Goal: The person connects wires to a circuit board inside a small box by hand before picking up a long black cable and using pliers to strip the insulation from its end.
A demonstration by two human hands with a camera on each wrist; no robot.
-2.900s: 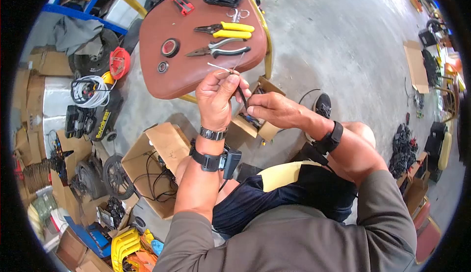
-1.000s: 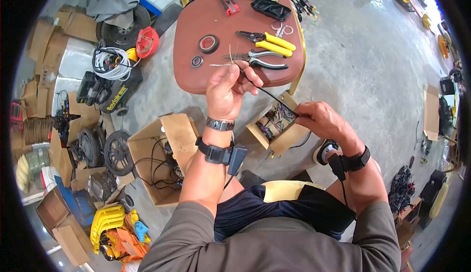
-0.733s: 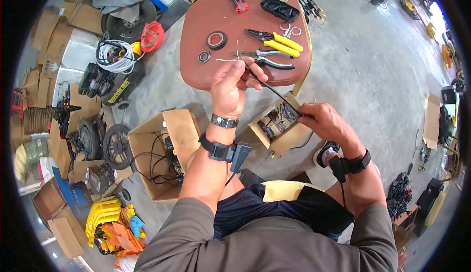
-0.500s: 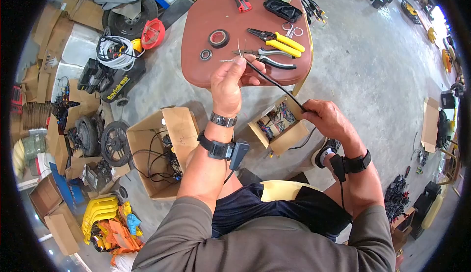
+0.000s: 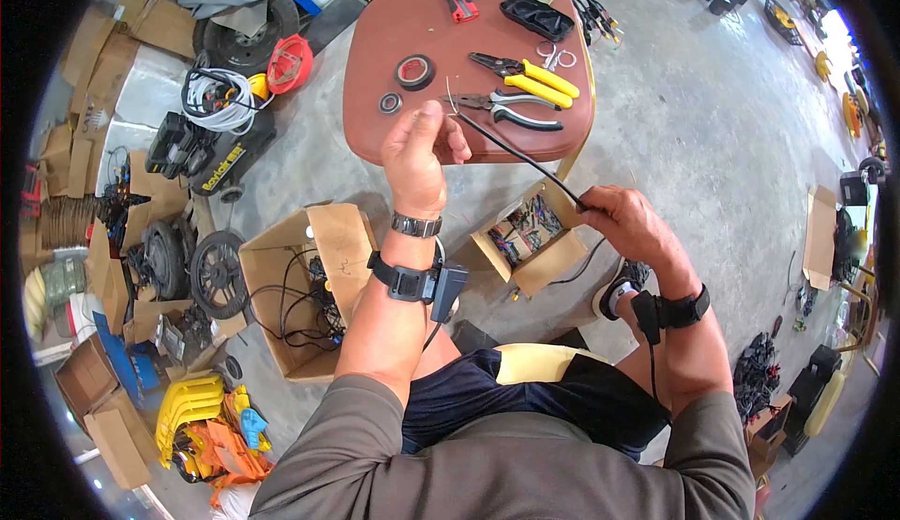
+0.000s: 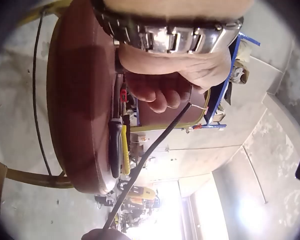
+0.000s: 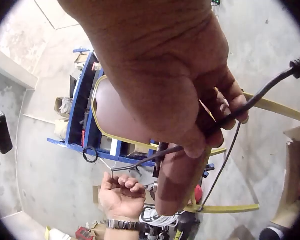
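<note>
The left hand (image 5: 417,164) is raised before the seat's front edge, its thumb and a finger pinching a thin wire at the stripped end of a black cable (image 5: 520,156). Its other fingers are loosely curled, seen in the left wrist view below the metal watch band. Another bare wire (image 6: 199,106) sticks out from the cable end. Lower and to the right, the right hand (image 5: 633,229) grips the cable between thumb and fingers; in the right wrist view the cable (image 7: 260,95) runs on past this hand (image 7: 155,75) to a ribbed black part.
On the brown seat (image 5: 375,42) lie grey-black pliers (image 5: 525,110), yellow-handled strippers (image 5: 539,79), two tape rolls (image 5: 414,72), scissors, a red cutter (image 5: 459,0), a black case and a phone. Cardboard boxes (image 5: 553,262) stand on the floor below; wheels and clutter fill the left side.
The left hand has let go of the cable's black part and shifted slightly left and down, pinching a wire. Earlier, the right hand moved right and down along the cable, away from the left.
</note>
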